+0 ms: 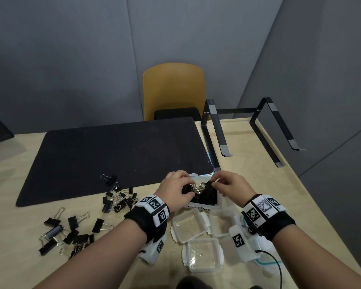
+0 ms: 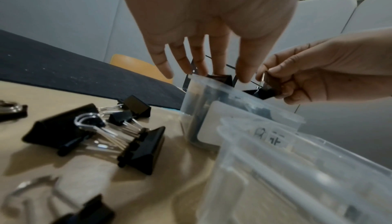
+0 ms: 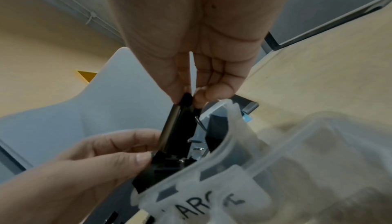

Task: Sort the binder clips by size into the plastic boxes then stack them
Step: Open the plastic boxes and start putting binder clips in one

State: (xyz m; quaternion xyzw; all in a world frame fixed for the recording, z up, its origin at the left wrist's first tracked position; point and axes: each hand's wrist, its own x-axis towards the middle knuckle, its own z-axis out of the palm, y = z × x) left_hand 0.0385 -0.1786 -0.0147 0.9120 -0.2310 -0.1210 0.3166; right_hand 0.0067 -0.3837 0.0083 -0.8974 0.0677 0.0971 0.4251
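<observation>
Stage: early sorting, as I judge it; nothing is stacked.
Large box: the one labelled box with clips in it, directly under both hands.
Right hand: thumb and forefinger pinch a large clip upright just above the box rim, other big clips below it.
Left hand: fingers curled down into the same box; in the right wrist view its fingertips grip a black clip at the near wall.
Empty boxes: three clear ones nearer the body than the hands, on the worktop, nothing visible in them.
Small clips: loose pile just left of the left hand.
Bigger clips: scattered farther left, unsorted.
Stray clip: alone on the mat, beyond that pile.
Left to do: most clips, then stacking.
</observation>
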